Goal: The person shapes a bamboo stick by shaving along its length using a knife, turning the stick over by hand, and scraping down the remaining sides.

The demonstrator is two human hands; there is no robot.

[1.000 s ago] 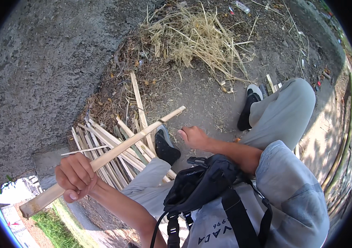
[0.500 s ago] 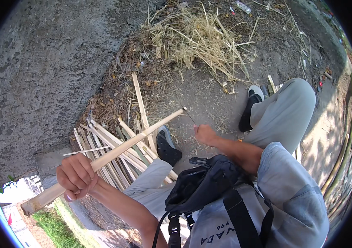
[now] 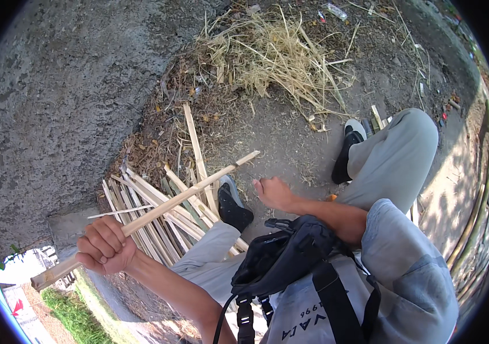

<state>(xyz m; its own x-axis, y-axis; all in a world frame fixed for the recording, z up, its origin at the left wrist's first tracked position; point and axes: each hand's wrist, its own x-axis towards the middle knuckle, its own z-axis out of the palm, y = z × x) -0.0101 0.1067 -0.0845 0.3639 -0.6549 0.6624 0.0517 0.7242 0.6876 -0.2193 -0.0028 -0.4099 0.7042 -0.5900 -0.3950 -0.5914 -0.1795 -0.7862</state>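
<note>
My left hand (image 3: 105, 245) is closed around a long, pale bamboo strip (image 3: 167, 205) near its lower-left end. The strip slants up to the right across the view, its far tip over bare ground. My right hand (image 3: 276, 194) is closed beside and below that tip, thumb toward the strip. It grips a thin-bladed knife. The blade barely shows now, and only a small dark mark stands on the strip a little short of its tip. The knife's handle is hidden in my fist.
Many split bamboo strips (image 3: 155, 229) lie in a pile by my left shoe (image 3: 233, 206). A heap of shavings (image 3: 279, 63) sits farther off. A rough grey concrete surface (image 3: 72, 109) fills the left. A black waist bag (image 3: 279, 252) hangs before me. Long poles (image 3: 479, 195) lie at the right.
My right hand has turned and moved slightly down. The blade, seen at the strip's tip before, now barely shows, and the dark mark lies farther down the strip. My left hand keeps its grip.
</note>
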